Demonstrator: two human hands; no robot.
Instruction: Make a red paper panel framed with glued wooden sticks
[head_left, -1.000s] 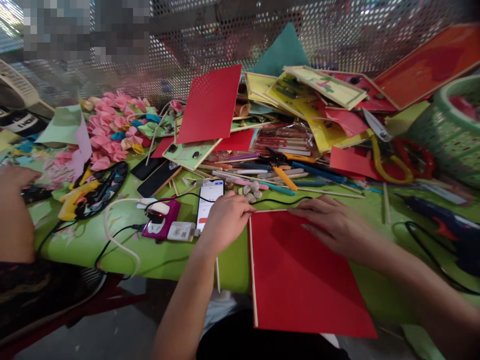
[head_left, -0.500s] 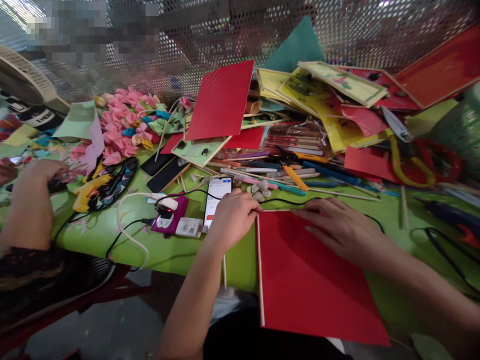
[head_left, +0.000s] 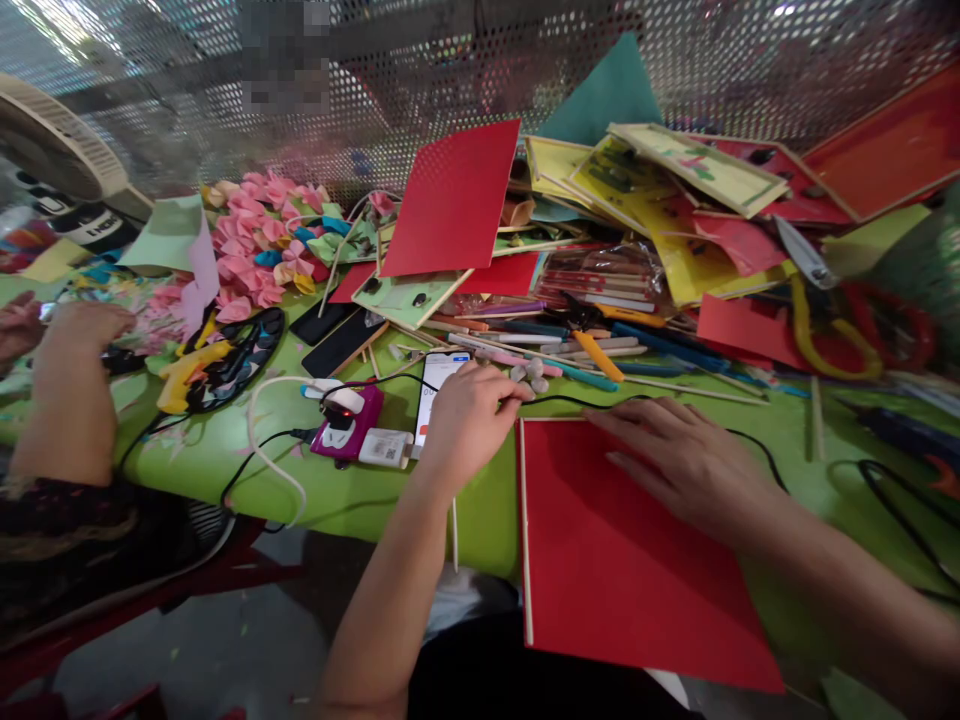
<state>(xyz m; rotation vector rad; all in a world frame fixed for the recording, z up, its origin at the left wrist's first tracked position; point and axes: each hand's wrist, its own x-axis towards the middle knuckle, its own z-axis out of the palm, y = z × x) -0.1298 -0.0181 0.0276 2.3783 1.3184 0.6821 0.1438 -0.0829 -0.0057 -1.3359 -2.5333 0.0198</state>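
A red card (head_left: 637, 560) lies in front of me, its lower part past the table's front edge. One thin pale stick (head_left: 526, 540) runs down its left edge, and a shorter pale strip (head_left: 555, 417) lines the top edge. My left hand (head_left: 476, 415) is just off the card's top left corner, thumb and fingers pinched together; whatever is between them is too small to make out. Flat on the upper right of the card rests my right hand (head_left: 686, 465), its fingers stretched out and their tips at the top strip. Partly behind my left hand is a lit phone (head_left: 442, 375).
A purple power adapter (head_left: 345, 425) with cables stands left of the phone. Pens, scissors (head_left: 832, 320), framed cards and a glue gun (head_left: 900, 430) crowd the back and right. Pink paper flowers (head_left: 262, 235) lie back left, near another person's arm (head_left: 71, 400).
My left hand has lifted slightly off the card's corner, fingers still pinched. My right hand stays on the card. The whole view has shifted a little.
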